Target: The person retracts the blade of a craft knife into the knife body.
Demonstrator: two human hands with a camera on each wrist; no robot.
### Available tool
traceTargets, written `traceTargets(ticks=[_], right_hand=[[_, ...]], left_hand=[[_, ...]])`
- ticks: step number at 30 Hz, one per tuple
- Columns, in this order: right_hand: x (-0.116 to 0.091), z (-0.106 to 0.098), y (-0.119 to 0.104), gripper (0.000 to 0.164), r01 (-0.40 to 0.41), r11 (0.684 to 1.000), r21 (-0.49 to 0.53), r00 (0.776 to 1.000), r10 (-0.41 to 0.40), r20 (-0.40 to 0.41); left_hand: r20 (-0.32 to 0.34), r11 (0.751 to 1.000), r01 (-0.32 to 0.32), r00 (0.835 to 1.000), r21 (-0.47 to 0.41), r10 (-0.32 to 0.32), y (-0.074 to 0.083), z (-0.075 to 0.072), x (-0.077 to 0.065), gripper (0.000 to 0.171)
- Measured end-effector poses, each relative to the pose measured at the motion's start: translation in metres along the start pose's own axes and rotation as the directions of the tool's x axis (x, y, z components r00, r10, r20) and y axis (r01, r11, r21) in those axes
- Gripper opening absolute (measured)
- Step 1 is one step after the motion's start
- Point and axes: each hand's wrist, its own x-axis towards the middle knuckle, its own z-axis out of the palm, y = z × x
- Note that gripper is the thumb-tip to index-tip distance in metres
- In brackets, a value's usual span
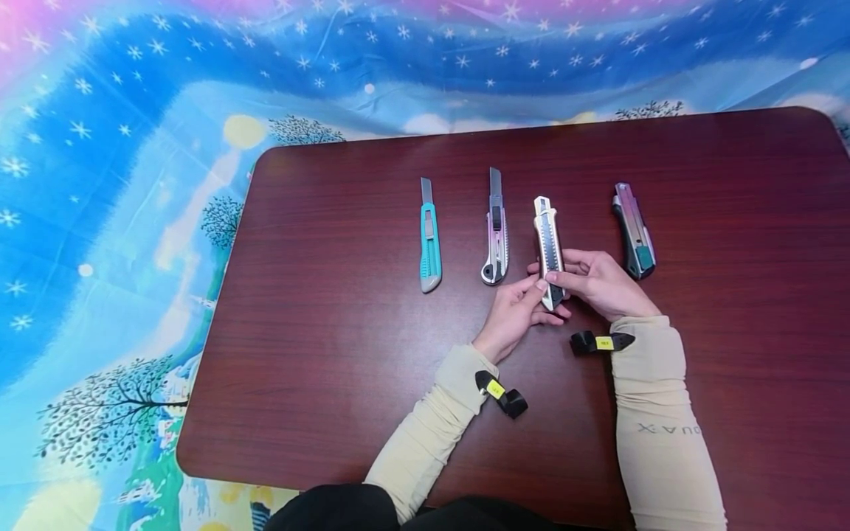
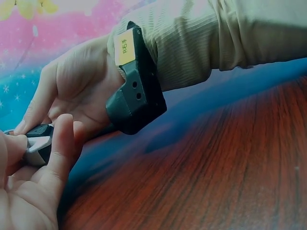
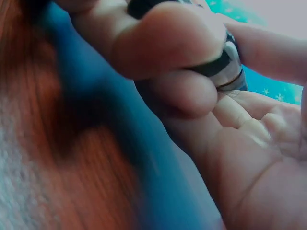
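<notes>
Both hands hold a silver-and-black snap-off utility knife [image 1: 548,236], its nose pointing away from me; I see no long blade extended. My left hand [image 1: 510,316] pinches the rear end between thumb and fingers. From the other side, my right hand [image 1: 603,286] grips the handle, thumb on top and fingers beneath. In the left wrist view the knife's butt [image 2: 41,146] shows between the fingers; in the right wrist view fingers cover most of the knife [image 3: 228,72]. Left of the hands lie a teal utility knife [image 1: 430,247] and a silver-grey utility knife [image 1: 495,236], both blades extended.
A dark green-and-metal utility knife [image 1: 634,232] lies just beyond the right hand. Everything rests on a reddish-brown wooden table [image 1: 319,332] with rounded corners. A patterned blue-and-pink cloth [image 1: 398,66] hangs behind it. Black camera mounts [image 1: 511,402] are strapped to both sleeved wrists.
</notes>
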Motion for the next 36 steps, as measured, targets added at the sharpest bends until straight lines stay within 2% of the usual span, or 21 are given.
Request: traceTargets(ticks=[6, 9, 13, 17, 21, 28, 32, 36], right_hand=[[0.000, 0.003, -0.005, 0.047, -0.030, 0.996, -0.084, 0.998, 0.026, -0.051], [0.001, 0.005, -0.009, 0.045, -0.044, 0.982, -0.185, 0.995, 0.027, -0.091], [0.000, 0.007, -0.015, 0.043, -0.083, 0.936, -0.342, 0.985, 0.025, -0.171], [-0.002, 0.007, -0.021, 0.045, -0.112, 0.890, -0.441, 0.970, 0.001, -0.244], [-0.005, 0.006, -0.025, 0.050, -0.120, 0.840, -0.529, 0.963, -0.031, -0.267], [-0.012, 0.010, -0.034, 0.054, -0.139, 0.779, -0.612, 0.965, -0.032, -0.259], [-0.014, 0.015, -0.036, 0.052, -0.159, 0.744, -0.649, 0.958, -0.044, -0.285], [-0.015, 0.018, -0.038, 0.051, -0.182, 0.716, -0.674, 0.953, -0.041, -0.300]], left_hand=[[-0.003, 1.000, -0.004, 1.000, -0.017, 0.004, -0.001, -0.002, 0.001, 0.035], [-0.016, 0.999, -0.007, 1.000, -0.032, 0.006, -0.001, -0.002, 0.001, 0.035], [-0.025, 0.999, -0.017, 1.000, -0.029, 0.016, -0.001, -0.002, 0.001, 0.036], [-0.028, 0.999, -0.027, 0.999, -0.023, 0.027, -0.001, -0.001, 0.002, 0.036], [-0.036, 0.999, -0.031, 0.999, -0.038, 0.030, -0.002, 0.000, 0.003, 0.035], [-0.088, 0.996, -0.058, 0.995, -0.066, 0.052, -0.002, 0.003, 0.002, 0.035], [-0.084, 0.995, -0.083, 0.993, -0.063, 0.077, -0.004, 0.003, 0.001, 0.035], [-0.113, 0.993, -0.101, 0.989, -0.056, 0.095, -0.004, 0.005, 0.001, 0.034]])
